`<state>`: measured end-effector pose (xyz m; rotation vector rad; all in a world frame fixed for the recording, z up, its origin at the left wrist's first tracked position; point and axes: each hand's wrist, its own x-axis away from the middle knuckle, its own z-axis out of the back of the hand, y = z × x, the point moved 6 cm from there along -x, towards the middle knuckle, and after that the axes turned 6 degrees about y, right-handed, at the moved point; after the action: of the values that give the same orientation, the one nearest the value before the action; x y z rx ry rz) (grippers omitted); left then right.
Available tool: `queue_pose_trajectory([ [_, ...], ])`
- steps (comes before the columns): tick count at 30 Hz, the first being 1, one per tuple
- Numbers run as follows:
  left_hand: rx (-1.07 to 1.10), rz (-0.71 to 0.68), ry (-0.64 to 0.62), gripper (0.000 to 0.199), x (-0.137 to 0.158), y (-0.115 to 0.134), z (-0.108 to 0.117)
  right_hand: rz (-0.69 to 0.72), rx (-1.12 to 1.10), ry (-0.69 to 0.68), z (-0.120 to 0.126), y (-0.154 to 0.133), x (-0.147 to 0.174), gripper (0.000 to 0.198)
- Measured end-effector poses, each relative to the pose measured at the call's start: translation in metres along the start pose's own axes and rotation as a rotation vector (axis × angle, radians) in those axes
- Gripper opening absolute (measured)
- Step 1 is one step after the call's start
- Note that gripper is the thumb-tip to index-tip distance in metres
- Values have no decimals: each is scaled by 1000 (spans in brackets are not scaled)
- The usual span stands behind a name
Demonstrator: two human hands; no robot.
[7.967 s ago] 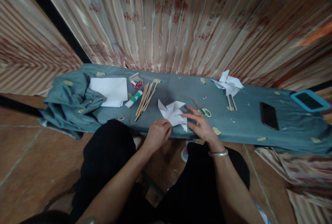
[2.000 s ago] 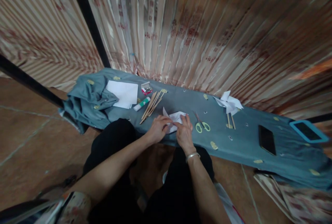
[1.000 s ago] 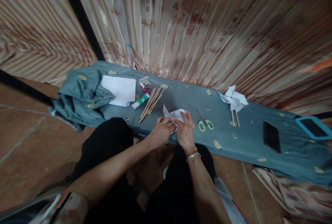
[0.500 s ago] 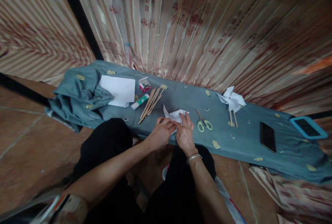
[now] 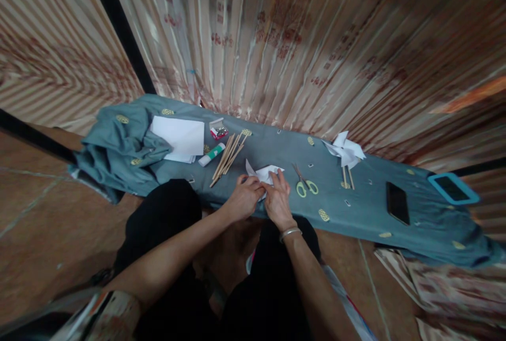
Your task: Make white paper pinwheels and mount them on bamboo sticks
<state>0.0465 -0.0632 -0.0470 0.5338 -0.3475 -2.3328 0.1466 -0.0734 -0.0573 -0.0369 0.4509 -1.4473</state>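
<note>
A white paper pinwheel (image 5: 270, 173), with some blades bent up, lies at the near edge of the cloth-covered surface. My left hand (image 5: 245, 196) closes its fingers on the left side of this paper. From the right, my right hand (image 5: 278, 198) presses and grips the same paper, its fingertips meeting the left hand's near the middle. The fingers cover part of the folds. Just right of the hands lie scissors (image 5: 304, 183) with yellow-green handles. To their left is a bundle of thin wooden sticks (image 5: 228, 159).
Left of the sticks lie a glue stick (image 5: 212, 155), a small open box of metal pins (image 5: 219, 129) and stacked white paper (image 5: 179, 138). Rightward are finished pinwheels on sticks (image 5: 346, 150), a black phone (image 5: 397, 202) and a blue-framed tablet (image 5: 453, 188). A curtain (image 5: 253, 40) hangs behind.
The camera view has shifted slightly, so objects on the right sit a little further left. Both hands keep nearly the same hold on the paper.
</note>
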Motion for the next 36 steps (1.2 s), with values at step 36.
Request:
queue_pose_trajectory([
  [36, 258, 255, 282, 33, -1, -32, 54, 6, 54, 72, 5, -2, 10, 50],
])
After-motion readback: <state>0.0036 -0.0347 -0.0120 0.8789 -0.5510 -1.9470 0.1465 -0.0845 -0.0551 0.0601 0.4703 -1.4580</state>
